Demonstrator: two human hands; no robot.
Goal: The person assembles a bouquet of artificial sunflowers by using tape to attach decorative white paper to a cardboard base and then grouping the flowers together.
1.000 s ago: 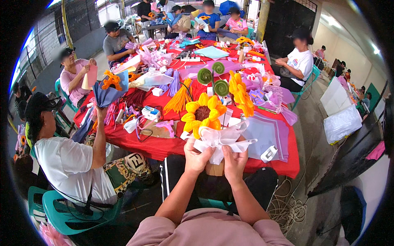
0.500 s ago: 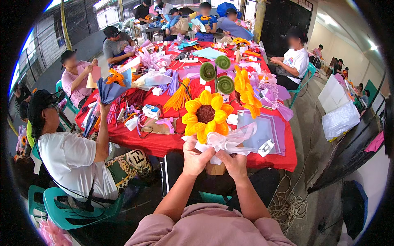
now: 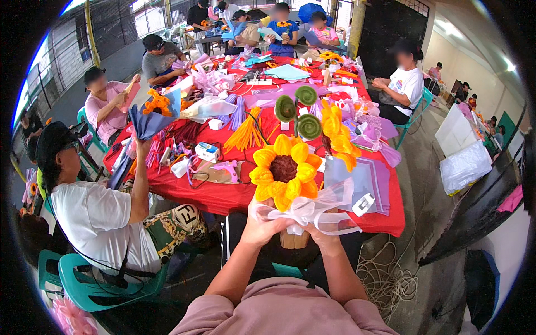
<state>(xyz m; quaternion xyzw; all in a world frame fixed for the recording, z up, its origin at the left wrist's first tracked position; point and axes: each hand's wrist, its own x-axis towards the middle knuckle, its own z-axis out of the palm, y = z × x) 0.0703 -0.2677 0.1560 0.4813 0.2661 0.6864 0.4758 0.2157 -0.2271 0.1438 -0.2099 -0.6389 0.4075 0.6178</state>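
A yellow fuzzy sunflower (image 3: pixel 283 168) with a dark brown centre stands up in front of me above the table's near edge. Around its base sits a sheer whitish ribbon bow (image 3: pixel 304 212), its loops spreading to the right. My left hand (image 3: pixel 261 228) is closed on the left side of the bow. On the other side, my right hand (image 3: pixel 325 235) pinches the bow near its knot. Below them shows a brown cardboard-coloured piece (image 3: pixel 294 240), partly covered by the hands. Behind the flower rise green spiral pieces (image 3: pixel 308 127) and a second yellow flower (image 3: pixel 339 139) seen sideways.
A red-covered table (image 3: pixel 223 195) carries orange stems (image 3: pixel 245 134), a pink glue gun (image 3: pixel 226 169), lilac sheets (image 3: pixel 371 181) and a small white device (image 3: pixel 363 204). A co-worker (image 3: pixel 100 223) sits close on my left, holding a blue-wrapped flower. Coiled cable (image 3: pixel 391 279) lies on the floor.
The sunflower has turned to face me more and shifted slightly down and right. Both hands have lowered a little, and the bow's loops are spread wider. The green spirals have rotated.
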